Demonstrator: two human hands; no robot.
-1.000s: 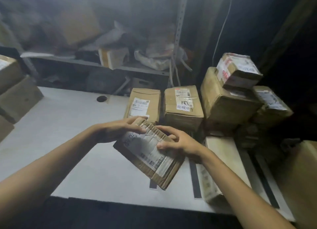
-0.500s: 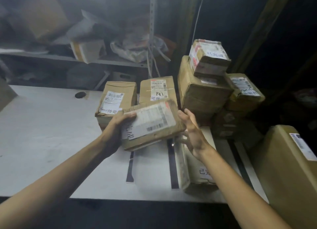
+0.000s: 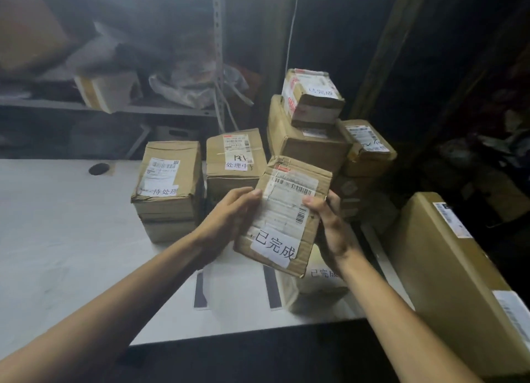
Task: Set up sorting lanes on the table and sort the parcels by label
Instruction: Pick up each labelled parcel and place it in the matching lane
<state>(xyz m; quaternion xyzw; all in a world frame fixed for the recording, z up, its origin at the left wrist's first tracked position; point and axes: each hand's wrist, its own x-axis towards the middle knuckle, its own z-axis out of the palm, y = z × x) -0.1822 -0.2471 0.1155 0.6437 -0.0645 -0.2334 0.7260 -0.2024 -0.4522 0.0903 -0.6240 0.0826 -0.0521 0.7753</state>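
Note:
Both hands hold a flat cardboard parcel (image 3: 286, 210) above the white table (image 3: 57, 233), its face tilted up toward me. Its white sticker reads 已完成. My left hand (image 3: 229, 213) grips the parcel's left edge, and my right hand (image 3: 329, 222) grips the right edge. Two black tape strips (image 3: 200, 291) mark lanes on the table below. A box labelled 待处理 (image 3: 167, 187) stands in the left lane and a box labelled 处理中 (image 3: 233, 156) behind the middle lane. A pale parcel marked 已完成 (image 3: 318, 282) lies under the held one.
A stack of several brown boxes (image 3: 309, 136) rises at the back right. A large long carton (image 3: 459, 273) stands off the table's right edge. Metal shelving (image 3: 114, 107) with bags and boxes runs behind. A round cable hole (image 3: 99, 169) sits in the tabletop.
The parcel has been lifted higher and turned upright so its label faces me; my right hand has closed back onto its right edge. The view has shifted right.

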